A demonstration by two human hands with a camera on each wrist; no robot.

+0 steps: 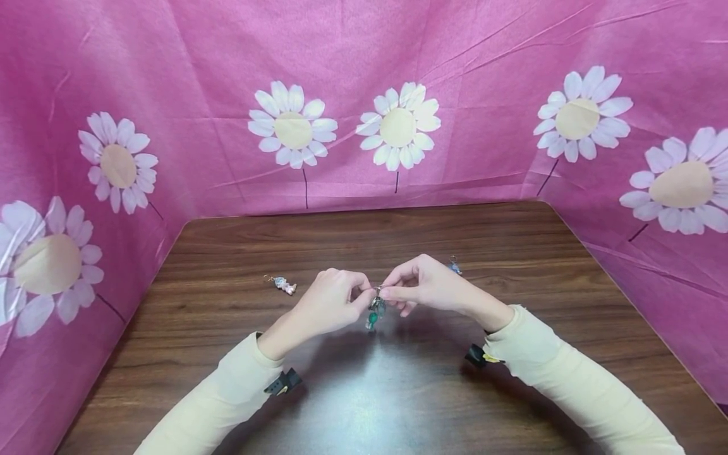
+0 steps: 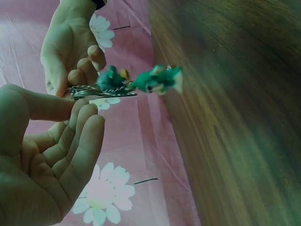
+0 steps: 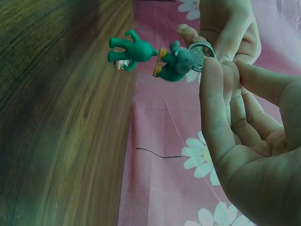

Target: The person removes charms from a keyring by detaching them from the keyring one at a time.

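Above the middle of the table, my left hand and right hand meet at a small metal keychain clasp. Thumb and fingertips of each hand pinch it from its own side; the fingertips partly hide the metal. From the clasp hangs a grey-green figure with rounded ears and yellow feet. A bright green figure with short limbs dangles below it. Both charms hang free over the wood, and in the left wrist view the green figure looks blurred.
On the wooden table, a pale figure keychain lies left of my left hand. A blue charm lies behind my right hand, partly covered by it. Pink cloth with white daisies surrounds the table's back and sides.
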